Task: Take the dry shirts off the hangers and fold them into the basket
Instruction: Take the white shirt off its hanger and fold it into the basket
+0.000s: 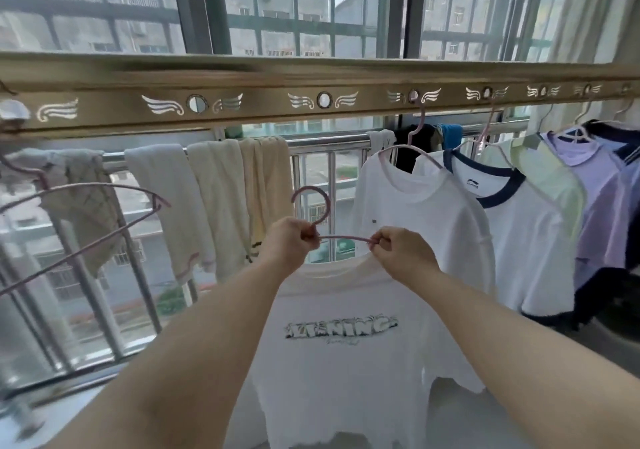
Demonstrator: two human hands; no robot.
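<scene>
White printed shirt hangs front-on, centre of view, below the gold drying bar and off it. It is on a pink hanger; the hook is free in the air, not in any of the bar's holes. The collar sits just under the hanger's arm, the body drops straight down out of frame.

Left hand: fingers curled tight round the hanger at the base of the hook. Right hand: thumb and fingers pinch the hanger's arm right at the collar edge; can't tell if cloth is in the pinch too. Hands are near each other, a short stretch of hanger bare between them.

To the right, on hangers hooked into the bar: plain white shirt, just beside the held one, then white shirt with navy collar, pale green shirt, lilac shirt, overlapping in a row.

Behind, cream towels are draped over the steel railing. Far left, an empty pink hanger, tilted. Window bars and grey buildings beyond.
</scene>
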